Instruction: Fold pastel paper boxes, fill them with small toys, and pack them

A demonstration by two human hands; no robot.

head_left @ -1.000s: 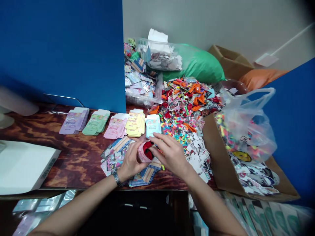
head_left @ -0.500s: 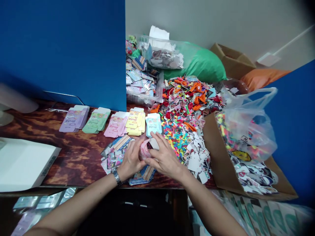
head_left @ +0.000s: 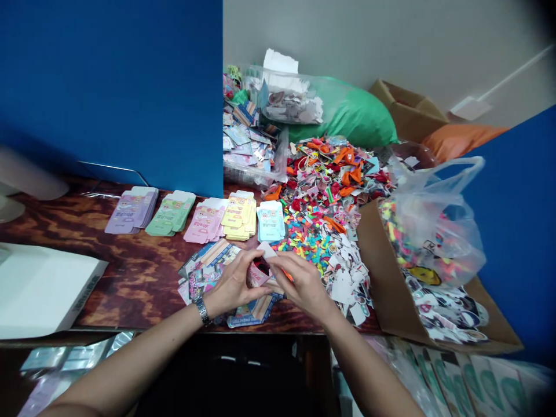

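On the bench (head_left: 130,278), nearest us, our L hand (head_left: 234,284) and R hand (head_left: 302,284) pinch 1 small pink carton (head_left: 259,274) between them, grips pressed together on its sides, just above 1 loose pile of flat printed blanks (head_left: 204,269). Farther on: 5 stacks of cartons (head_left: 237,217) in a row (purple, green, pink, yellow, blue), 1 heap of cut scraps (head_left: 324,200), 1 cardboard box (head_left: 382,278) w/ 1 clear plastic bag (head_left: 434,220).

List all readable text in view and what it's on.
"CHARACTERS": upside down along the edge of the flat printed card under the hands, partly unclear.
Pastel carton stacks: printed titles too small to read.
White box: dark side marking too blurred to read.
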